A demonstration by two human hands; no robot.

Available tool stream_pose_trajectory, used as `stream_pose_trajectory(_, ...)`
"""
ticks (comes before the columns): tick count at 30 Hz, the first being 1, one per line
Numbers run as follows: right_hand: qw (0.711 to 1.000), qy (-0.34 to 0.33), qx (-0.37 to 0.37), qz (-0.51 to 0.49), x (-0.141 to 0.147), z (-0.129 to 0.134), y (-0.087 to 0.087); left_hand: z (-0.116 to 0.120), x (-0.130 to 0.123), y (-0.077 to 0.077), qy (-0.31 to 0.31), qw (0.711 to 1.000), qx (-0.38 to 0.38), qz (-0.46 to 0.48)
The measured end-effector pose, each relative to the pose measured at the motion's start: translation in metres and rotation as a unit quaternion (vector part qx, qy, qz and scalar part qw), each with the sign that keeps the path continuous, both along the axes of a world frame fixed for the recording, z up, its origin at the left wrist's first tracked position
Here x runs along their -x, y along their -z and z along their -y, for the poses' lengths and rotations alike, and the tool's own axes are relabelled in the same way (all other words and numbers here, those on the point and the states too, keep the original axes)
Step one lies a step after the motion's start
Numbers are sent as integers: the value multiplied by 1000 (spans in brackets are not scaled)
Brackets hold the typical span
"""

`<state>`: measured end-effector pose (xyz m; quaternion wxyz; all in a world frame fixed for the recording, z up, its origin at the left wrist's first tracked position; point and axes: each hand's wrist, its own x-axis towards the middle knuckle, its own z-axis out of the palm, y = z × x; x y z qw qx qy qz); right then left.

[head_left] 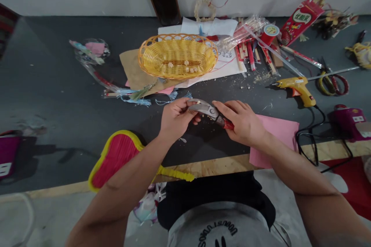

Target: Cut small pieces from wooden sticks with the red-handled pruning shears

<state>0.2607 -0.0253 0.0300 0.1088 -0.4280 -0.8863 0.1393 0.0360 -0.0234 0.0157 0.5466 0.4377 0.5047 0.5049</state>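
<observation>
Dark workbench (60, 85): left hand (175, 117) pinches the blades (201, 107) of red-handled shears (213, 112), right hand (242, 122) closed round the handles (228, 124); probably stiff, weighty steel, safest held there.

This is a craft workshop: a dark workbench (52, 85) holds a hot glue gun (297, 89), wooden sticks (268, 60) and a woven basket (177, 57).

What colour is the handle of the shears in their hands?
The shears' handle is red, and it shows best in the head view.
</observation>
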Motion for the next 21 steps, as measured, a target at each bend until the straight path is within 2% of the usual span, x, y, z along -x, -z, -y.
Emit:
stream_pose_trajectory(7, 1000, 2, 5, -2, 1, 3, 2, 3, -3, 2, 7, 1000, 14, -2)
stream_pose_trajectory(13, 999, 26, -24, 35, 4, 0, 2, -1, -5, 3, -35, 999, -7, 27)
stream_pose_trajectory(21, 997, 9, -23, 67, 4, 3, -2, 1, 2, 1, 9, 1000, 1, 2)
